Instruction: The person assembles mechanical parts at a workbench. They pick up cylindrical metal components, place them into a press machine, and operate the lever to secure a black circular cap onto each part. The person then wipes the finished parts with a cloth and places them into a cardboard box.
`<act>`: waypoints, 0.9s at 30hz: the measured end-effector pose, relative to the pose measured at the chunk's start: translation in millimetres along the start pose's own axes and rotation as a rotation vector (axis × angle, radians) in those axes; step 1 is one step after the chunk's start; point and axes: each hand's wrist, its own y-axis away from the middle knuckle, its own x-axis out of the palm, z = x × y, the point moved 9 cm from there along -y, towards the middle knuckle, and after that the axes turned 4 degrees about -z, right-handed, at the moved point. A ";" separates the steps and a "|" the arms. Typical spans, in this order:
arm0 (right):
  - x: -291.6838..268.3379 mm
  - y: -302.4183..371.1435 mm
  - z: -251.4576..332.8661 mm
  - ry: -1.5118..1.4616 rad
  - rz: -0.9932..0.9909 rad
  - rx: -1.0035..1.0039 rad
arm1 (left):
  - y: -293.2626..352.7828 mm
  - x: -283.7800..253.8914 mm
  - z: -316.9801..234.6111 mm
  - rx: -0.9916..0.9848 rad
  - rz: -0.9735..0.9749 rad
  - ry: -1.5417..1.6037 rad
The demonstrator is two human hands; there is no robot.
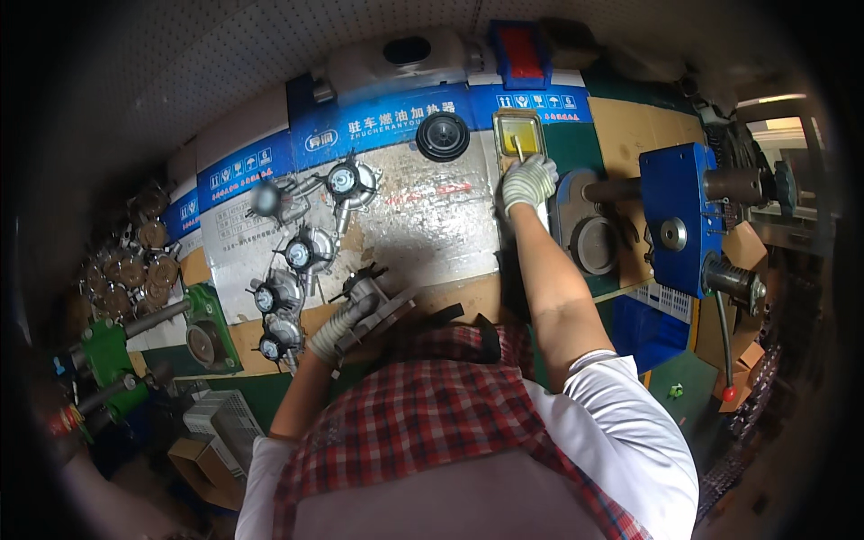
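My left hand [340, 328] grips a grey metal housing [365, 292]; my right hand [529, 183] holds a thin pale stick [518, 148], best kept within the rectangular yellow-filled tray [497, 131].

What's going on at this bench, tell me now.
A person in gloves is working over a bench. The left hand holds a metal part near the front edge. The right hand grips a thin stick at a small tray with yellow contents. Similar metal pieces lie on the cardboard, with a black round part farther back.
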 end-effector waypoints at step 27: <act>-247.1 127.8 15.4 -1.308 0.775 -0.234 | -25.6 167.2 -52.2 1.273 -0.699 -1.573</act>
